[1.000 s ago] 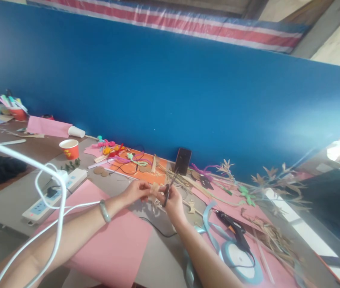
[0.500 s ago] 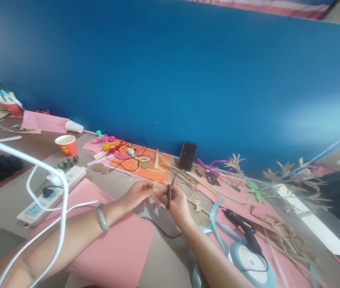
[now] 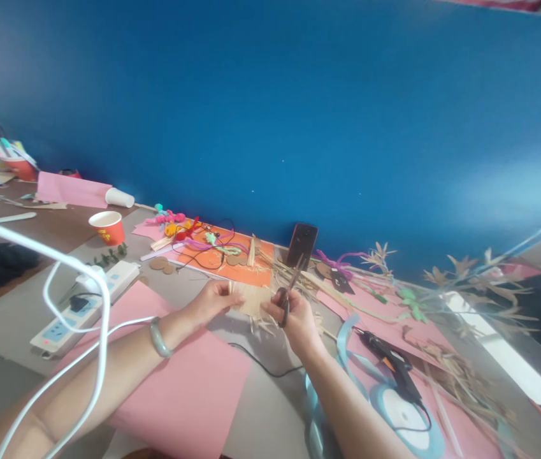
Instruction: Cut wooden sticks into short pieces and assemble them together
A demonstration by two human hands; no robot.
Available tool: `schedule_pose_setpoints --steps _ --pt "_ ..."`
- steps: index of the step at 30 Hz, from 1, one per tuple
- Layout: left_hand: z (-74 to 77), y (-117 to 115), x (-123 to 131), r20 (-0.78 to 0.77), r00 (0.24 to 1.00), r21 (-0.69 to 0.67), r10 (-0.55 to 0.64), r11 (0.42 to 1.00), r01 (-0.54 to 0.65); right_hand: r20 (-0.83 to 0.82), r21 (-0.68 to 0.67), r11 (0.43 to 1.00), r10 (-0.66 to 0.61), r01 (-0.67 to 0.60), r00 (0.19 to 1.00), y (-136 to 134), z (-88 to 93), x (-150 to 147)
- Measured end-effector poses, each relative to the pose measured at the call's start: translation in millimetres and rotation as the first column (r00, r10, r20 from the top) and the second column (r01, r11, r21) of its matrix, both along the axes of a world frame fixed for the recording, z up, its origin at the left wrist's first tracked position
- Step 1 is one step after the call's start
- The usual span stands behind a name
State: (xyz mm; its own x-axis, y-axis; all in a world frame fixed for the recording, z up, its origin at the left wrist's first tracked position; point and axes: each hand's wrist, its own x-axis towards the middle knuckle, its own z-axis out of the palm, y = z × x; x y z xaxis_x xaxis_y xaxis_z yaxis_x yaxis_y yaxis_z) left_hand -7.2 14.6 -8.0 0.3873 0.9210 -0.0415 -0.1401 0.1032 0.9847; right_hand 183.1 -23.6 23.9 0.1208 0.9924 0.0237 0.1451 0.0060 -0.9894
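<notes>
My left hand [image 3: 213,299] is closed in a pinch on the left edge of a small tan straw piece [image 3: 251,298], held just above the table. A green bangle [image 3: 158,336] sits on that wrist. My right hand [image 3: 294,315] is closed round the handles of a pair of scissors [image 3: 289,288], whose blades point up and away beside the straw piece's right edge. Loose straw bits lie on the table under both hands.
A pink paper sheet [image 3: 188,389] lies near me. A white power strip [image 3: 86,299] and its cable [image 3: 60,306] are at left, with a red cup [image 3: 106,227] behind. A black glue gun [image 3: 389,363], blue ribbon roll [image 3: 404,421], phone [image 3: 302,245] and dried stems [image 3: 466,287] are at right.
Both hands drifted slightly right and apart. The tan straw piece now shows wider between them, and the scissors have tilted with blades pointing further up and right.
</notes>
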Motion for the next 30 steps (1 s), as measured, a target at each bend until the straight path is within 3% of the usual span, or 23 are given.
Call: schedule_pose_setpoints --steps 8,13,18,24,30 --pt "-1.4 14 -9 0.056 0.981 -0.067 0.183 0.981 -0.179 -0.011 0.015 0.998 -0.059 0.059 0.998 7 0.3 9" --pt "1.3 13 -7 0.091 0.973 -0.062 0.214 0.976 -0.209 -0.014 0.028 0.997 -0.076 0.076 0.997 9 -2.0 12" --pt "3.1 9 -6 0.201 0.966 -0.204 0.163 0.971 -0.121 -0.049 0.027 0.996 -0.081 0.082 0.996 8 -2.3 10" --pt "1.3 2 -2 0.228 0.973 -0.249 -0.033 0.964 0.091 0.013 0.025 0.998 -0.058 0.057 0.998 7 -6.6 7" --pt "8.3 -14 6 0.179 0.981 -0.247 -0.07 0.962 0.113 0.101 -0.015 0.999 -0.029 0.031 0.994 1 -4.9 -3"
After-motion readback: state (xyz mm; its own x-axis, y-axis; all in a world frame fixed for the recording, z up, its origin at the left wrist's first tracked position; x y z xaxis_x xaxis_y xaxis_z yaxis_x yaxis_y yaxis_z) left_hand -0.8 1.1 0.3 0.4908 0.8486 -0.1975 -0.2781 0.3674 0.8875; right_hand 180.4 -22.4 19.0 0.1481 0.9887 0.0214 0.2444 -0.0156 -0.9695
